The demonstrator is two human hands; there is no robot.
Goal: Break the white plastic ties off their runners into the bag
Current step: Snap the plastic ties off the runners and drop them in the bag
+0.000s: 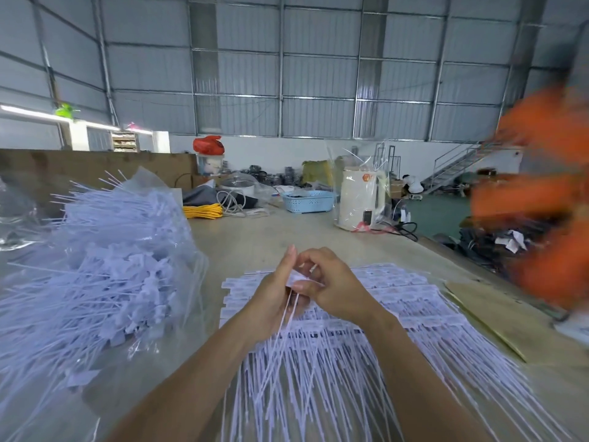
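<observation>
A stack of white plastic ties on their runners [398,301] lies flat on the table in front of me, heads away from me and tails fanning toward me. My left hand [274,291] and my right hand [331,282] meet above the stack's far left part. Together they hold a few ties [288,314] by the head end, and the thin tails hang down between my wrists. My right thumb and fingers pinch the white head piece. On the left, a clear plastic bag [178,224] lies open, heaped with loose white ties [105,260].
A cardboard sheet [497,317] lies to the right of the stack. At the table's far end stand a wrapped white kettle [360,199], a blue basket [307,200], yellow cable [204,212] and clutter. A blurred orange shape [541,193] fills the right edge.
</observation>
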